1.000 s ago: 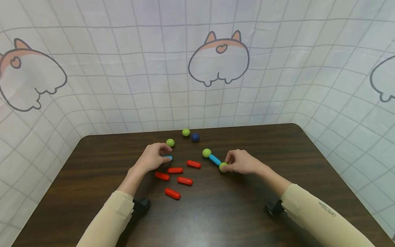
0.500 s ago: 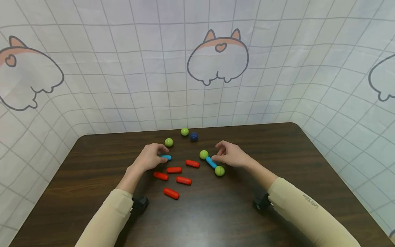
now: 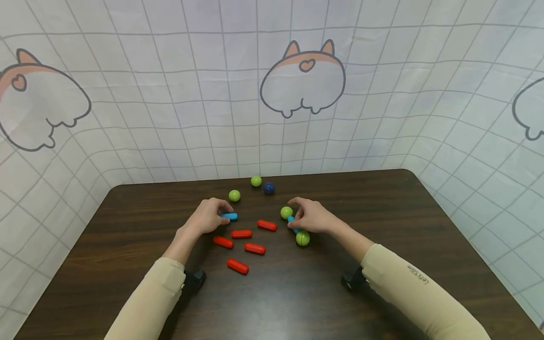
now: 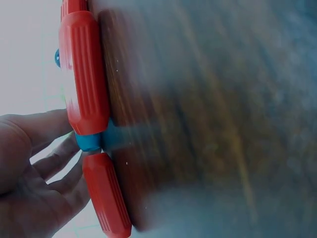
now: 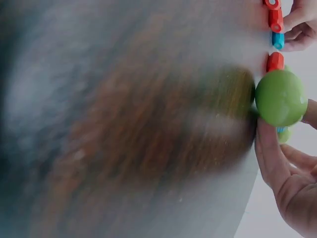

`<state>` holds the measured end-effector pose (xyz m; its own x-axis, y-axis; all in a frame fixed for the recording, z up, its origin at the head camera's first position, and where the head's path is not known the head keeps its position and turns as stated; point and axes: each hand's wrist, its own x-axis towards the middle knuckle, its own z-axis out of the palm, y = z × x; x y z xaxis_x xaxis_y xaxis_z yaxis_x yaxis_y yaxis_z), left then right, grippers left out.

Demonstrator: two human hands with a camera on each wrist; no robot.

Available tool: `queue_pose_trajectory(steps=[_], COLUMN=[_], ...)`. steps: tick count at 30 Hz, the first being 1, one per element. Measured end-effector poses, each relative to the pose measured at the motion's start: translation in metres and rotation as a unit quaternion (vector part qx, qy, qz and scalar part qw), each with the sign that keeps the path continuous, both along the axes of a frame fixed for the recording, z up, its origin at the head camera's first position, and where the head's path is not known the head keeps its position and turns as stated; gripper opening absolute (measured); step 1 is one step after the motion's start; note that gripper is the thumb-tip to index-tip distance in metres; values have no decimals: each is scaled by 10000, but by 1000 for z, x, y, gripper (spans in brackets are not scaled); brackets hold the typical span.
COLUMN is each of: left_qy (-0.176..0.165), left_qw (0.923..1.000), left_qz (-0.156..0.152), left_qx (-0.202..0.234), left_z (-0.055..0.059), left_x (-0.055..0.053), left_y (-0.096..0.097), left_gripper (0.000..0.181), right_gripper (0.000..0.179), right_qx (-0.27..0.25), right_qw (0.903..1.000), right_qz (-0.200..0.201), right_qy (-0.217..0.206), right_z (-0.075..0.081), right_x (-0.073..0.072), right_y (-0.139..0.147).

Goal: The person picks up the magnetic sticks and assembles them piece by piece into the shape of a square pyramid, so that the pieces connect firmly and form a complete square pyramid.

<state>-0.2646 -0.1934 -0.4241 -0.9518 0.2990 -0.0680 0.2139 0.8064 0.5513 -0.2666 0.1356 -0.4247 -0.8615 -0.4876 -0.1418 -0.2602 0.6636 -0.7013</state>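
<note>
The left hand [image 3: 207, 216] pinches 1 blue stick [image 3: 231, 216] on the table [image 3: 297, 293]; the right hand [image 3: 313, 216] arches over a 2nd blue stick [image 3: 291, 219] (gripping or not, I cannot tell) between 2 green balls [image 3: 302, 238]. Only these last 3 look joined; 5 red sticks [image 3: 254, 248], 2 spare green balls [image 3: 234, 195] and 1 navy ball [image 3: 269, 188] remain loose.

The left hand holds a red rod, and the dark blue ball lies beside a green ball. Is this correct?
Not quite: the left hand holds a light blue rod, not a red one, as the head view shows. The dark blue ball does lie beside a green ball.
</note>
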Motion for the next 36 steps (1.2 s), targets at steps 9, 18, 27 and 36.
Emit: queue_pose_trajectory(steps=[9, 18, 27, 36], left_qy=[0, 46, 6, -17], left_qw=[10000, 9998, 9994, 9983], left_qz=[-24, -86, -202, -436], left_qx=[8, 162, 289, 391], left_z=[2, 2, 0, 4], left_x=[-3, -6, -5, -10], left_y=[2, 20, 47, 70], left_gripper=[19, 20, 17, 17], right_gripper=[59, 60, 59, 61], right_qx=[-445, -501, -711, -806], right_qw=[9980, 9969, 9941, 9931], right_qz=[-162, -395, -560, -592], right_qy=[-428, -468, -595, -611], right_z=[3, 0, -7, -8], right_x=[4, 3, 4, 1], right_y=[9, 11, 10, 9])
